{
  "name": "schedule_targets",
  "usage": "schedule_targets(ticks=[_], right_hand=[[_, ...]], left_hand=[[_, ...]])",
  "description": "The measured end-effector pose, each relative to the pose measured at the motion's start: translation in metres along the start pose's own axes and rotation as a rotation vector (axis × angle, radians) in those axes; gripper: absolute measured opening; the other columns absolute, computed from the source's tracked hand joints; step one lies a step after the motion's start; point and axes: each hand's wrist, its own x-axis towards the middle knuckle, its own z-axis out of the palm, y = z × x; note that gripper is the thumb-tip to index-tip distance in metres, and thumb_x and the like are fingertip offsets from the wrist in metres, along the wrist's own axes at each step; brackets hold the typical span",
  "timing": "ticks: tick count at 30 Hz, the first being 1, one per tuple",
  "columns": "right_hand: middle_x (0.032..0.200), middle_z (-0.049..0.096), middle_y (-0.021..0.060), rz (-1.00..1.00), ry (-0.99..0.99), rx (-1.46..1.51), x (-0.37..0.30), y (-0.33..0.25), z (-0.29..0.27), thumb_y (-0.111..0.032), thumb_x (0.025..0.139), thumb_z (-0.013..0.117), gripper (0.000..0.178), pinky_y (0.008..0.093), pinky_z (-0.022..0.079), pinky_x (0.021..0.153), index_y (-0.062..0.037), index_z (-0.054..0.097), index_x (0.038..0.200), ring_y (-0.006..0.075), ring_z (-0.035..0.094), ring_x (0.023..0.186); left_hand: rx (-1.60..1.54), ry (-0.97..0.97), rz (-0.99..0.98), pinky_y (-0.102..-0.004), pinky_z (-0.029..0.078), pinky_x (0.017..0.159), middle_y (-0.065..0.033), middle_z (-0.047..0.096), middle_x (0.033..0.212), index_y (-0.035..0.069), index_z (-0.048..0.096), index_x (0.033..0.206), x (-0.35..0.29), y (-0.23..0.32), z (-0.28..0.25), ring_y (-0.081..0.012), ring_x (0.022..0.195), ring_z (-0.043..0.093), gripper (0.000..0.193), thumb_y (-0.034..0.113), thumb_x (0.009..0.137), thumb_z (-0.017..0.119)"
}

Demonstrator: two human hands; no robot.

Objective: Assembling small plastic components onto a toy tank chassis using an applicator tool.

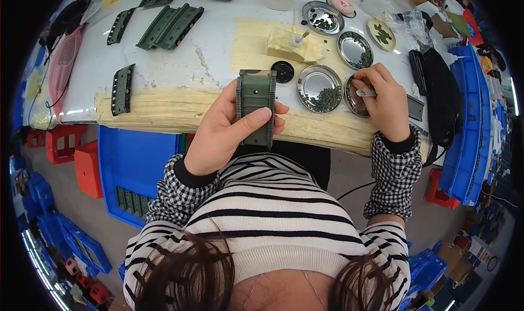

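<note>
My left hand (215,131) is wrapped round a dark green plastic part (255,95) that looks like a toy tank hull, with ribbed, track-like long edges. The thumb presses on its upper face, and the part stands lengthwise away from me over the table's near edge. To the right, my right hand (388,105) pinches a short, pale, pen-like tool (367,93); its exact kind is unclear. That hand is over a round metal dish (350,105), partly hidden by the fingers. Just left of it, another metal dish (305,82) holds many tiny green pieces (326,100).
More dishes of small parts (355,50) stand behind, near a yellow block (292,45) and a black round cap (283,71). Similar green parts (170,27) lie at the left. Blue bins (139,153) flank the table; a black bag (443,95) lies at the right.
</note>
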Motion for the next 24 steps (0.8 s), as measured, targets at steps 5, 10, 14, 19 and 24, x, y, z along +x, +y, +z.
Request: schedule_targets(ticks=[5, 10, 14, 19, 24], right_hand=[[0.083, 0.056, 0.0078, -0.017, -0.024, -0.123, 0.0, 0.001, 0.001, -0.006, 0.082, 0.061, 0.008, 0.0384, 0.046, 0.055, -0.0069, 0.056, 0.088, 0.031, 0.059, 0.065], [0.086, 0.057, 0.0092, 0.005, 0.034, -0.091, -0.009, -0.001, -0.005, 0.003, 0.081, 0.059, 0.014, 0.038, 0.047, 0.057, -0.0048, 0.053, 0.091, 0.0323, 0.059, 0.068], [0.087, 0.06, 0.011, 0.0, 0.107, 0.044, -0.02, -0.008, -0.004, 0.008, 0.078, 0.06, 0.021, 0.0355, 0.049, 0.059, -0.0025, 0.053, 0.095, 0.0318, 0.06, 0.069], [0.083, 0.062, 0.013, -0.242, 0.185, 0.318, -0.015, -0.066, 0.003, 0.01, 0.074, 0.065, 0.023, 0.033, 0.051, 0.058, 0.0011, 0.057, 0.094, 0.0292, 0.063, 0.068], [0.084, 0.062, 0.0078, -0.354, 0.11, 0.304, -0.005, -0.091, 0.008, 0.002, 0.065, 0.07, 0.031, 0.0298, 0.046, 0.051, -0.0017, 0.06, 0.094, 0.0212, 0.06, 0.061]], left_hand=[[0.044, -0.018, -0.016, -0.0318, 0.054, 0.083, -0.0159, 0.059, 0.116, 0.001, 0.035, 0.136, -0.002, 0.002, 0.001, -0.0185, 0.094, 0.064, 0.046, 0.005, 0.095, 0.054], [0.139, -0.055, 0.137, -0.0326, 0.056, 0.082, -0.0171, 0.055, 0.121, 0.003, 0.036, 0.137, -0.003, 0.002, 0.007, -0.0177, 0.092, 0.064, 0.045, 0.007, 0.096, 0.053], [0.217, -0.102, 0.096, -0.0311, 0.055, 0.081, -0.0143, 0.054, 0.123, 0.0, 0.051, 0.121, 0.002, -0.007, 0.004, -0.0158, 0.09, 0.064, 0.026, 0.011, 0.097, 0.052], [0.156, -0.14, 0.055, -0.0267, 0.053, 0.079, -0.0078, 0.06, 0.104, 0.0, 0.056, 0.103, 0.013, -0.016, 0.017, -0.011, 0.087, 0.061, 0.019, 0.018, 0.1, 0.05], [0.098, -0.188, 0.107, -0.0223, 0.05, 0.075, -0.0029, 0.063, 0.088, 0.001, 0.056, 0.098, 0.015, -0.021, 0.015, -0.0076, 0.083, 0.06, 0.02, 0.021, 0.099, 0.053]])
